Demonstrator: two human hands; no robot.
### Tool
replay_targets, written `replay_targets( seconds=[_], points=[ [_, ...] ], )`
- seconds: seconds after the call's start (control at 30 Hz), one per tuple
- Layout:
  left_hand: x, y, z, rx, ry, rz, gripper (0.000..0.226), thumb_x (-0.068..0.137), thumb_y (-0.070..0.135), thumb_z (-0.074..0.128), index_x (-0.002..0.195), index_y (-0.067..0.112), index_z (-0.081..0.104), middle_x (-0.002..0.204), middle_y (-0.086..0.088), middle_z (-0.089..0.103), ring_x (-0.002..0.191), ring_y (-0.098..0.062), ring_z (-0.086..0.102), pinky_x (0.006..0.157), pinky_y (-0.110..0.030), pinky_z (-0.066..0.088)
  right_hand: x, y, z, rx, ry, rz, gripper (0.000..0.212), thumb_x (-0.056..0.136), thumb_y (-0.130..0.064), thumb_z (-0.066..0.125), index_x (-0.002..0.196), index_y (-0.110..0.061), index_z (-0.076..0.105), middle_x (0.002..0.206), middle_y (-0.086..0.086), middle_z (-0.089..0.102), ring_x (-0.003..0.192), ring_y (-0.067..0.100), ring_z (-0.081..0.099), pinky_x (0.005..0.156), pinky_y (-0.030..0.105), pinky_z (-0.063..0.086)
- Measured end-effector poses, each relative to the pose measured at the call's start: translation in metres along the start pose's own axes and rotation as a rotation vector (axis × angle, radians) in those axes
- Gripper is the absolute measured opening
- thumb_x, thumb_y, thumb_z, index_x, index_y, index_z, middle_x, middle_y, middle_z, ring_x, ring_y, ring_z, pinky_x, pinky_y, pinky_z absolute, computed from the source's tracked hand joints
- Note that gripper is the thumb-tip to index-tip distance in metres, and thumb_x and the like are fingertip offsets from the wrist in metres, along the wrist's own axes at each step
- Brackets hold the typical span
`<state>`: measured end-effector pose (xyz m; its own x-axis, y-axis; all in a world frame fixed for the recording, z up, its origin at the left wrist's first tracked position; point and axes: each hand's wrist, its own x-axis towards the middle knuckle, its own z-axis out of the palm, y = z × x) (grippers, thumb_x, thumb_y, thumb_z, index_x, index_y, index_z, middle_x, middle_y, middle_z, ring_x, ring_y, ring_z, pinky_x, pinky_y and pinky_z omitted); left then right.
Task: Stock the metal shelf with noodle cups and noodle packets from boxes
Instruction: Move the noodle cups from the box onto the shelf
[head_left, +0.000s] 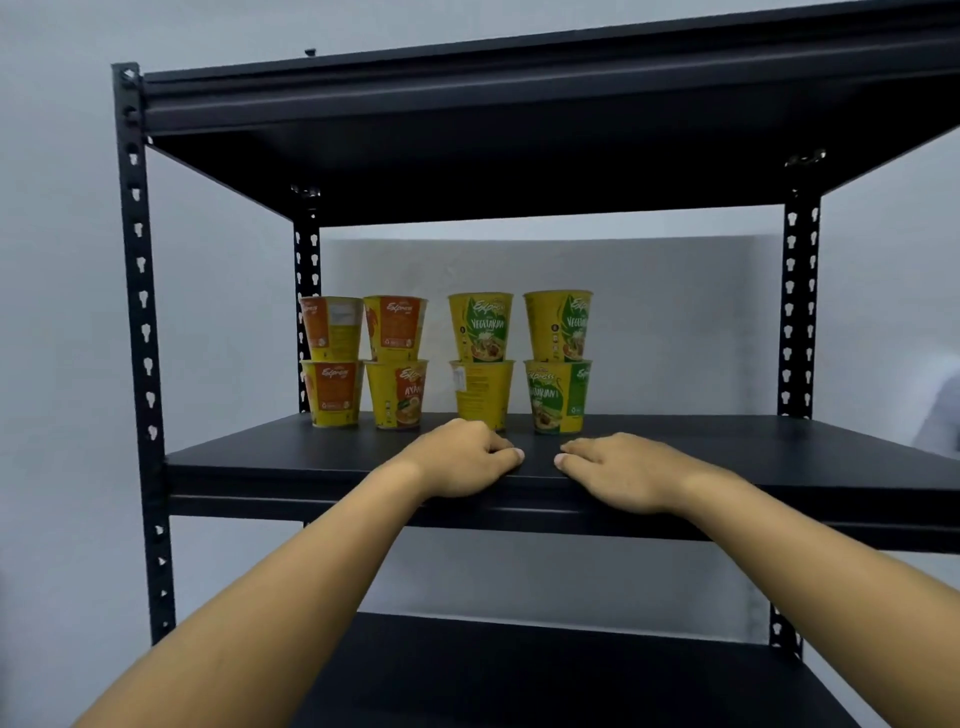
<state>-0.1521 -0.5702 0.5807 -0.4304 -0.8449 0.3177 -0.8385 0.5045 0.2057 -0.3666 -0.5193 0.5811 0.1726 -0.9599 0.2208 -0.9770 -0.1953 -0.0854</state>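
I have 8 noodle cups (397, 397) standing on the middle board (727, 447) of the metal shelf (140, 312), set toward the back left as 4 stacks of 2. The 2 stacks on the left are orange-labelled cups (332, 327) and the 2 on the right are green-labelled vegetarian cups (558, 397), with a small gap between the 2 kinds. My left hand (462, 460) rests on the front edge of that board with its fingers loosely curled and nothing in them. My right hand (618, 470) lies just beside it, flatter, palm down, also holding nothing. So I judge the cup part as begun but not finished: the right half of this board is bare, and so is the lower board (519, 675) as far as it shows. What lies on top of the upper board (519, 130) I cannot see from below. No noodle packets are on the shelf, and no boxes are in view, so the packets look not yet started, and I would need to go back to a box for more stock.
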Motion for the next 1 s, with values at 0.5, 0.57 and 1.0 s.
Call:
replay_targets(
  seconds=[0.5, 0.57, 1.0],
  points=[
    [-0.137, 0.001, 0.034, -0.153, 0.282, 0.284, 0.041, 0.103, 0.039, 0.060, 0.138, 0.018, 0.066, 0.140, 0.006, 0.065, 0.133, -0.006, 0.054, 0.114, -0.024, 0.040, -0.118, -0.051, 0.046, 0.009, 0.333, -0.140, 0.054, 0.101, -0.061, 0.036, 0.145, -0.035, 0.050, 0.148, -0.017, 0.052, 0.137, 0.006, 0.045, 0.109, 0.039, 0.045],
    [-0.162, -0.003, 0.053, -0.166, 0.238, 0.286, 0.043, 0.103, 0.039, 0.060, 0.140, 0.018, 0.065, 0.143, 0.005, 0.063, 0.136, -0.006, 0.052, 0.116, -0.023, 0.037, -0.141, -0.057, 0.068, 0.003, 0.267, -0.124, 0.056, 0.101, -0.062, 0.034, 0.149, -0.037, 0.045, 0.152, -0.019, 0.046, 0.142, 0.004, 0.038, 0.113, 0.038, 0.041],
    [-0.325, -0.046, 0.261, -0.291, -0.267, 0.086, 0.057, 0.102, 0.055, 0.051, 0.154, 0.032, 0.046, 0.163, 0.010, 0.036, 0.151, -0.005, 0.028, 0.120, -0.022, 0.024, -0.281, -0.078, 0.263, 0.174, -0.274, 0.045, 0.062, 0.102, -0.063, 0.032, 0.158, -0.035, 0.030, 0.161, -0.019, 0.033, 0.148, 0.002, 0.026, 0.119, 0.028, 0.029]
  ],
)
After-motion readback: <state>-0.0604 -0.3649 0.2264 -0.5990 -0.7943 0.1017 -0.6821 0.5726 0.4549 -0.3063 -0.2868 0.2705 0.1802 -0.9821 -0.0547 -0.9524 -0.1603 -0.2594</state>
